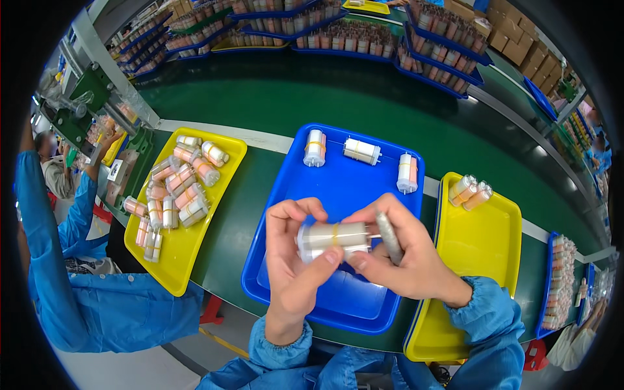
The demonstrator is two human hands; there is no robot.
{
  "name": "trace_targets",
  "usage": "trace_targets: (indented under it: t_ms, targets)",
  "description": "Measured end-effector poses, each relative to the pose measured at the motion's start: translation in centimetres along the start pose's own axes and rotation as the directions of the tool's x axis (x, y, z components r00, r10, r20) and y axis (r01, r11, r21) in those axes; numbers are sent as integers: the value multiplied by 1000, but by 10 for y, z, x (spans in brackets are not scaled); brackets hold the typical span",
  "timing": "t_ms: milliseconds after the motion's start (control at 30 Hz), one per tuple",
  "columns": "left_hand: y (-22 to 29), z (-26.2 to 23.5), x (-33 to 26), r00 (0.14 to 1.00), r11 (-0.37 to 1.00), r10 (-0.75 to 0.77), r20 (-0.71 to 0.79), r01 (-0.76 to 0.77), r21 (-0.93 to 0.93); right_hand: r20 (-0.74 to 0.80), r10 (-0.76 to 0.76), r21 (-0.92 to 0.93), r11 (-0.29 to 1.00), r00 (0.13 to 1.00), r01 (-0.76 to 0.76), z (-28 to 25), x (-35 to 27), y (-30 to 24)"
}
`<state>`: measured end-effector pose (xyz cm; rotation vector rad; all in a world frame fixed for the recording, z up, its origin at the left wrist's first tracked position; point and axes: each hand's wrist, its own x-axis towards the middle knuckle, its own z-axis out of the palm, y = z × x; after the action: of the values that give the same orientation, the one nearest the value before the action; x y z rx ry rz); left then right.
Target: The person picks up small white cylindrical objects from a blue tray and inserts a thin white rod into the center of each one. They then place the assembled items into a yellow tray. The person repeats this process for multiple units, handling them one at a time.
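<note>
Over the blue tray (pixel 296 188), my left hand (pixel 291 266) grips a cylindrical part (pixel 335 235). It has a clear end cap, white and grey cylinders bound by a yellow band, and thin pins at its right end. My right hand (pixel 413 257) holds a grey, rod-shaped tool (pixel 389 237), with its fingers close to the pins. Whether those fingers touch the pins I cannot tell. Along the tray's far side lie three similar parts: a left one (pixel 315 148), a middle one (pixel 362 151) and a right one (pixel 407 173).
A yellow tray (pixel 175 266) at left holds several pink and white parts. Two more parts (pixel 469 192) lie in the right yellow tray (pixel 484 253). Blue trays of parts (pixel 344 45) are stacked beyond the green surface. A co-worker's blue sleeve (pixel 55 253) and green machine (pixel 91 97) are at left.
</note>
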<state>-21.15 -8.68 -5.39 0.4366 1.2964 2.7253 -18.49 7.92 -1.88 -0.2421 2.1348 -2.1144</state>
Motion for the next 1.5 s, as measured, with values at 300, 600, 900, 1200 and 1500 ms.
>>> trace_targets:
  t_ms: [300,600,900,1200,1500]
  targets:
    - [-3,24,-12,978,932,-184,-95,143,-334,-170,-100,245,959,980,140,35,-14,23]
    - [12,5,4,986,965,-161,-32,151,-212,-192,-154,-112,985,969,134,12,-5,15]
    - [13,-7,4,979,966,-185,81,197,-167,-231,-47,37,998,972,57,5,-3,-7]
    - [5,-8,4,954,875,-246,174,296,-384,-228,-60,6,998,972,63,-2,-2,-14]
    - [3,1,5,953,932,-295,71,304,-197,-206,-55,-69,997,977,41,-6,-1,-18]
